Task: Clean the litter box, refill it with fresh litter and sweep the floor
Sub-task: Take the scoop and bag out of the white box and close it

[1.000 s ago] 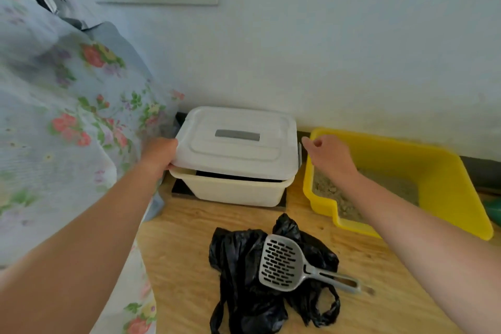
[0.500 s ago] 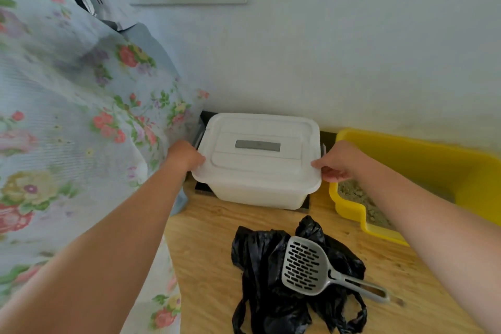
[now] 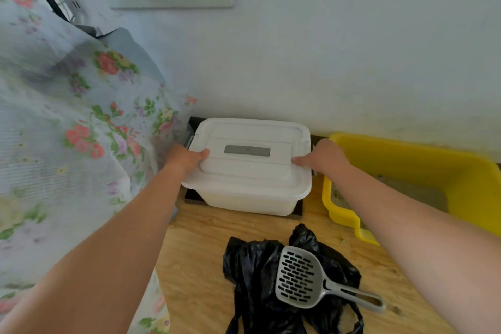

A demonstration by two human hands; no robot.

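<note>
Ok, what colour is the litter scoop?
Grey; the litter scoop lies on the black bag, head view.

Against wall point(image 3: 352, 62), on wooden floor point(image 3: 195, 266): white lidded plastic box point(image 3: 246, 171). Just right of it, yellow plastic litter tray point(image 3: 433, 168). Before box, black plastic bag point(image 3: 252, 279); grey slotted plastic scoop point(image 3: 298, 276) lies on bag.

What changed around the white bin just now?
The lid, ajar a second ago, now sits flat on the white bin. The right hand came from above the yellow litter box to grip the lid's right end; the left hand still grips its left end. The scoop and black bag stayed put.
</note>
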